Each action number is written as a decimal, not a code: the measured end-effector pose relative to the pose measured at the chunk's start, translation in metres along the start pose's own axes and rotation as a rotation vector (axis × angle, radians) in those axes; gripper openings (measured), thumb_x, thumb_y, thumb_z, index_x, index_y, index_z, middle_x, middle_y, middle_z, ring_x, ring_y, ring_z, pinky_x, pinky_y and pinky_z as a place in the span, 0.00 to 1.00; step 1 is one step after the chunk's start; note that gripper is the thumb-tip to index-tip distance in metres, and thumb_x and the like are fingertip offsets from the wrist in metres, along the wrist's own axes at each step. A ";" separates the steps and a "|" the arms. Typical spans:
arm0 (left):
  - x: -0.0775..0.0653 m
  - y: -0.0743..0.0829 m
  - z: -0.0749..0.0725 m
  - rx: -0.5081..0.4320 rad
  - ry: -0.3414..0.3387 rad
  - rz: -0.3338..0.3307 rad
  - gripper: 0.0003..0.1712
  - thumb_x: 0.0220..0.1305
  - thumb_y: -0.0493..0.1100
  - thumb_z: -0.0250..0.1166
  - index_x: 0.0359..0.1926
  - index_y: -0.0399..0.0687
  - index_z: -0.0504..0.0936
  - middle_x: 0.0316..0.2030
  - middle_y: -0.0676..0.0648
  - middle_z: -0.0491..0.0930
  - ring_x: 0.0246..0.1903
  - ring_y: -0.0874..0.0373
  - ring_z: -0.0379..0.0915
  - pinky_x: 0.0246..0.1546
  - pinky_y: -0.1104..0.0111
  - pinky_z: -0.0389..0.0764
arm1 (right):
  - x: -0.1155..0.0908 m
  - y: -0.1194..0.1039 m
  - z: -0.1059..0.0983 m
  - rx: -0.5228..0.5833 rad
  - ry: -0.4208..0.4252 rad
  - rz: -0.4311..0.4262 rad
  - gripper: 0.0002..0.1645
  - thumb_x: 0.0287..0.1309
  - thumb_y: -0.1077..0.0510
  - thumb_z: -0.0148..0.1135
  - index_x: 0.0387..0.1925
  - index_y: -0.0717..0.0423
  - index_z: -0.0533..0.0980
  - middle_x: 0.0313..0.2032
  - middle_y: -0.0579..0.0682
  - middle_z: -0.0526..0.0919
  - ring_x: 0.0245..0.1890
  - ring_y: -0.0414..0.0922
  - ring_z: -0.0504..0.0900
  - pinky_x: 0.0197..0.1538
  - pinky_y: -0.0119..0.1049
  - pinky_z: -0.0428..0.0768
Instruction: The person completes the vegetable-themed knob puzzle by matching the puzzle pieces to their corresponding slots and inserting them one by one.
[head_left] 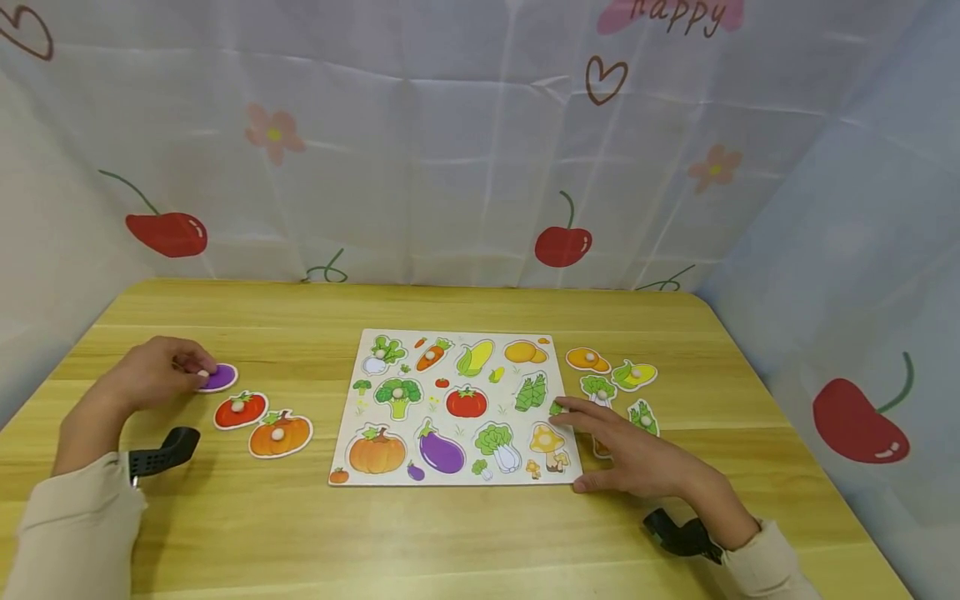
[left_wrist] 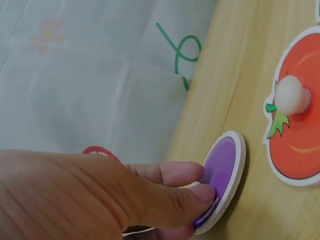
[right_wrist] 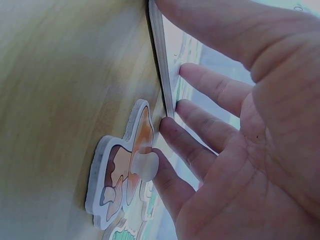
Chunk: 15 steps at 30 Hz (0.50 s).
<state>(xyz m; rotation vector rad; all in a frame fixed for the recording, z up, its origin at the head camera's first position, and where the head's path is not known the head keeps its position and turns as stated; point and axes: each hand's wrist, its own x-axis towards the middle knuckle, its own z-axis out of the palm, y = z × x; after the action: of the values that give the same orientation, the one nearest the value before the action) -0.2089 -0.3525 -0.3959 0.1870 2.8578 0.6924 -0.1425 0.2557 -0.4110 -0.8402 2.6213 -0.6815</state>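
Note:
My left hand (head_left: 161,371) pinches the knob of a purple eggplant piece (head_left: 222,377) between thumb and fingers. In the left wrist view the eggplant piece (left_wrist: 225,159) stands tilted over the wood, partly covered by my thumb. A tomato piece (head_left: 253,410) and a pumpkin piece (head_left: 294,435) lie nearby, each with a round knob. My right hand (head_left: 637,454) rests at the right edge of a vegetable puzzle board (head_left: 382,480), fingers extended and touching it. A mushroom piece (right_wrist: 120,170) lies beneath that hand, a fingertip near its knob.
Knobbed turnip (head_left: 381,354), carrot (head_left: 431,357) and broccoli (head_left: 397,393) pieces sit in the board. To its right lie an orange-yellow piece (head_left: 585,359), a corn piece (head_left: 637,375), a leafy cabbage piece (head_left: 597,385) and a green piece (head_left: 643,415). A printed curtain (head_left: 450,183) hangs behind the table.

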 end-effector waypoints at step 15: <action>0.003 0.029 -0.001 0.015 0.053 0.100 0.05 0.62 0.33 0.64 0.38 0.35 0.81 0.33 0.45 0.81 0.35 0.52 0.74 0.34 0.68 0.75 | 0.001 0.000 0.000 -0.004 -0.002 -0.003 0.45 0.55 0.40 0.72 0.70 0.49 0.67 0.76 0.52 0.59 0.74 0.59 0.59 0.63 0.53 0.75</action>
<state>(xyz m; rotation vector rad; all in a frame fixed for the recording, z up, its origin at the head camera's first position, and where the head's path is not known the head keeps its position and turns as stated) -0.2100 -0.3264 -0.3822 0.3208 2.9211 0.7049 -0.1430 0.2553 -0.4111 -0.8462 2.6215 -0.6759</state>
